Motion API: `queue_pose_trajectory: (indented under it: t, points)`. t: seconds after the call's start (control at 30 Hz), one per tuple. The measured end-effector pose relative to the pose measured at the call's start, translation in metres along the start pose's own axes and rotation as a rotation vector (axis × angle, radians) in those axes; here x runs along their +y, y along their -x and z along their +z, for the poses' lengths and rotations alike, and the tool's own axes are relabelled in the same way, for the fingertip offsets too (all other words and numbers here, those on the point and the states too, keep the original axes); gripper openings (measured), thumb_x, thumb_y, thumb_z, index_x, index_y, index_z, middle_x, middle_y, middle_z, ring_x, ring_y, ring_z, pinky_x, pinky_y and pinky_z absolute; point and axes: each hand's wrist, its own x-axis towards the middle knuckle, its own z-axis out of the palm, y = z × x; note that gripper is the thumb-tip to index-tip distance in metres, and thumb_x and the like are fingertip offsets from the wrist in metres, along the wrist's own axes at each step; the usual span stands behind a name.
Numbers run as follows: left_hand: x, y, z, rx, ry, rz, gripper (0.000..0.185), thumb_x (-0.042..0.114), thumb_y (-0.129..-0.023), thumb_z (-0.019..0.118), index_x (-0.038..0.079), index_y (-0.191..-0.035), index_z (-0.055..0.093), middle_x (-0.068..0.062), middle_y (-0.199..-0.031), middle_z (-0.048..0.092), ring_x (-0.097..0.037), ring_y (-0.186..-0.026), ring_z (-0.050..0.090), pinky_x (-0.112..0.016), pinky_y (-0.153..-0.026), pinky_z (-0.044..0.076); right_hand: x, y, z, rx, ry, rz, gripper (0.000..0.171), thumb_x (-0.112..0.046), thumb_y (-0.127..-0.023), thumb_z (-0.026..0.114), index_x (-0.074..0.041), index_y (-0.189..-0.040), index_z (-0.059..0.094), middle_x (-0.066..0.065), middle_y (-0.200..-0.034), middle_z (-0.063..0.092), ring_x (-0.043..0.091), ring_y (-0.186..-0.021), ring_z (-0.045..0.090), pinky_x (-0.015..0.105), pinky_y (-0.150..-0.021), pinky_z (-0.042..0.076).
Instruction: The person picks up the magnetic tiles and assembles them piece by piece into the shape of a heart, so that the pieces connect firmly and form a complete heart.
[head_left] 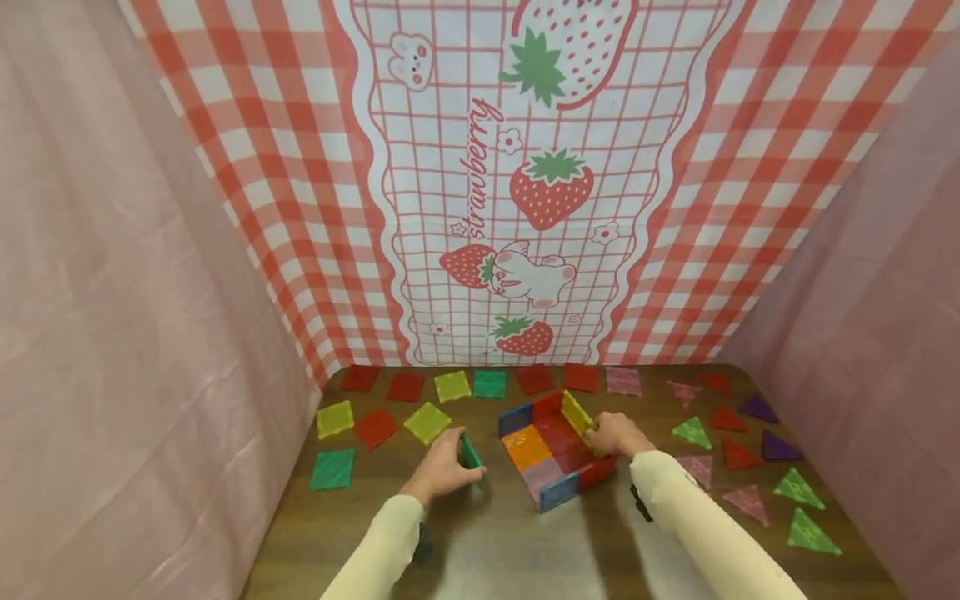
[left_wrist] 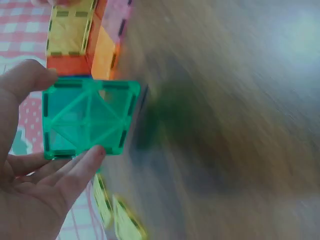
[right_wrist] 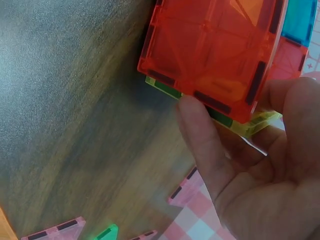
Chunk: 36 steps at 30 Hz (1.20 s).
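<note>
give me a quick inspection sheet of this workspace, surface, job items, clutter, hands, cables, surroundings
surface: dark wooden table.
job's things: green square tile, held on edge; partly built tile box with coloured floor and raised walls, among them a yellow wall tile.
clutter: loose square tiles at the back and left; triangle tiles on the right.
grippers: left hand pinches the green square tile; right hand grips the box's right wall by the yellow wall tile.
cables: nothing seen.
surroundings: strawberry checked cloth behind, pink sheets at the sides.
</note>
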Motion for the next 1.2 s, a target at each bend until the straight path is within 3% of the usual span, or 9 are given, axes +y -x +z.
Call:
queue_pose_trajectory:
  t: [0.13,0.3,0.6,0.73,0.9,1.2]
  points:
    - [0.011,-0.015,0.013,-0.049,0.052,0.026,0.081,0.029,-0.072,0.077,-0.002,-0.138,0.04,-0.021,-0.131,0.049,-0.032,-0.113,0.052,-0.046,-0.093,0.047,-0.001,0.004,0.004,-0.014,-0.028,0.02,0.027,-0.027,-0.089,0.056,-0.007,-0.071,0.057,0.005,-0.064,0.052,0.018,-0.057,0.049,0.029,-0.051,0.039]
    - [0.022,-0.029,0.027,-0.122,0.109,0.008,0.081,0.019,-0.073,0.075,-0.004,-0.14,0.035,-0.025,-0.137,0.043,-0.032,-0.108,0.058,-0.043,-0.089,0.05,-0.001,0.007,0.011,-0.046,-0.125,0.06,0.023,-0.025,-0.089,0.053,-0.004,-0.079,0.057,0.01,-0.07,0.054,0.018,-0.05,0.056,0.034,-0.047,0.052]
    - [0.034,-0.044,0.037,-0.146,0.092,-0.088,0.085,0.018,-0.072,0.074,0.002,-0.144,0.032,-0.022,-0.147,0.034,-0.039,-0.135,0.033,-0.052,-0.105,0.036,-0.006,0.012,0.018,-0.076,-0.253,0.092,0.029,-0.022,-0.091,0.053,0.005,-0.102,0.057,0.018,-0.084,0.053,0.023,-0.047,0.062,0.039,-0.049,0.055]
    - [0.037,-0.048,0.041,-0.113,0.129,-0.108,0.09,0.012,-0.073,0.071,0.004,-0.149,0.021,-0.023,-0.15,0.028,-0.04,-0.138,0.028,-0.054,-0.105,0.034,-0.008,0.015,0.018,-0.069,-0.281,0.11,0.03,-0.022,-0.093,0.053,0.005,-0.105,0.057,0.017,-0.081,0.052,0.023,-0.047,0.062,0.039,-0.049,0.055]
    - [0.039,-0.051,0.046,-0.057,0.114,-0.094,0.083,0.011,-0.08,0.064,0.003,-0.149,0.019,-0.026,-0.147,0.032,-0.04,-0.135,0.033,-0.052,-0.107,0.034,-0.007,0.017,0.018,-0.069,-0.311,0.121,0.031,-0.024,-0.094,0.053,0.005,-0.104,0.057,0.016,-0.077,0.05,0.023,-0.048,0.062,0.038,-0.048,0.055]
    - [0.041,-0.052,0.047,-0.054,0.085,-0.04,0.069,0.014,-0.092,0.057,0.002,-0.149,0.019,-0.029,-0.142,0.039,-0.042,-0.131,0.038,-0.052,-0.106,0.034,-0.005,0.019,0.017,-0.038,-0.341,0.117,0.027,-0.024,-0.092,0.053,0.002,-0.09,0.058,0.012,-0.073,0.05,0.02,-0.047,0.06,0.036,-0.047,0.054]
